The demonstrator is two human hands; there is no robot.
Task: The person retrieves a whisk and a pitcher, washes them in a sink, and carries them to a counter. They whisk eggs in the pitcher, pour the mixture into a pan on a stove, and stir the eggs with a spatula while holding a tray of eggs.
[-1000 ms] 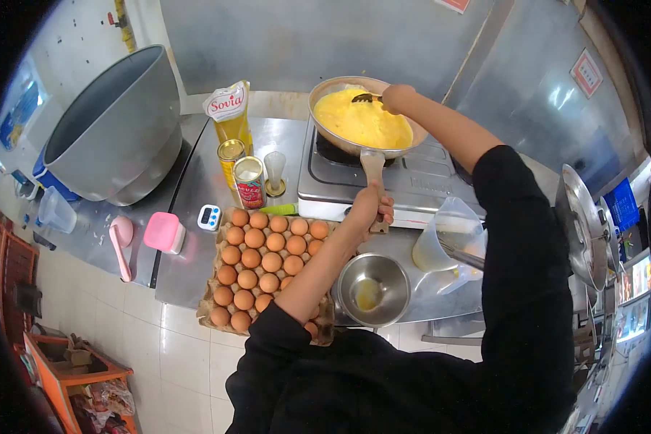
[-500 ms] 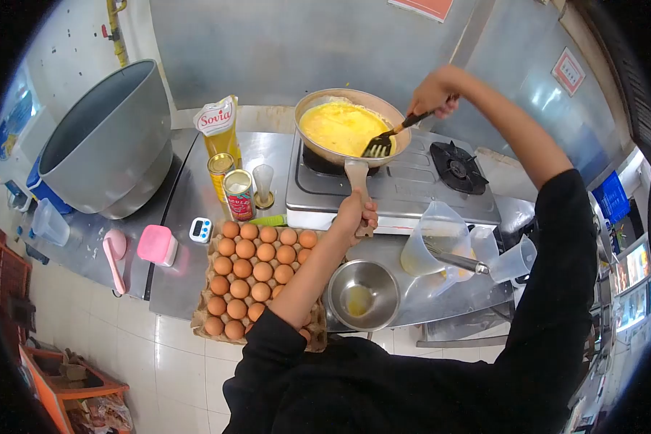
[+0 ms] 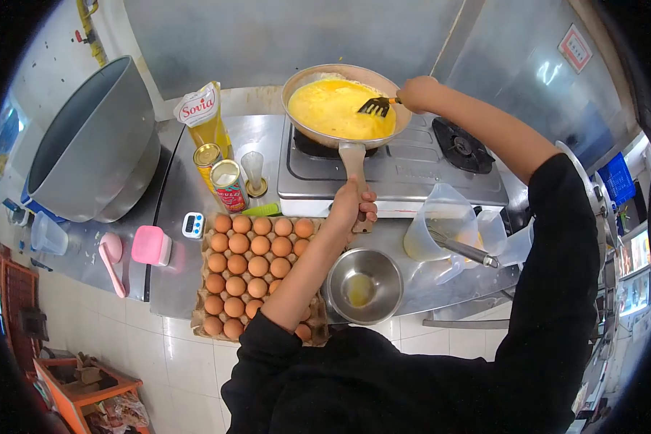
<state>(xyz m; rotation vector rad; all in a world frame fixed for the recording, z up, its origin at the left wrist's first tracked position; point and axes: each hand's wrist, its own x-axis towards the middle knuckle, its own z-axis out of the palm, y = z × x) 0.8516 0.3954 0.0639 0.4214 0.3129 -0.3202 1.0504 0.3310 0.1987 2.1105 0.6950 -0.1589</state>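
Note:
My left hand [image 3: 352, 205] is wrapped round the handle of a frying pan [image 3: 353, 159], which sits over the left burner of a gas stove [image 3: 405, 170]. Yellow beaten egg [image 3: 333, 108] covers the pan's bottom. In my right hand [image 3: 417, 95] is a black slotted spatula [image 3: 376, 107], its head dipping into the egg at the pan's right side. Close to my left forearm lies a tray of brown eggs [image 3: 247, 266]. A steel bowl [image 3: 366, 286] with a little yellow liquid stands right of that forearm.
A plastic jug [image 3: 435, 224] holds a whisk [image 3: 470, 251] at the right. Left of the stove stand an oil pouch [image 3: 204, 119], cans [image 3: 229, 186], a timer [image 3: 193, 225] and a pink container [image 3: 150, 246]. A large grey pot [image 3: 98, 145] occupies the far left. The second burner [image 3: 461, 147] is bare.
My right hand has moved the spatula from the pan's lower right edge up and slightly left within the egg. My left hand keeps its hold on the handle. The view has shifted slightly.

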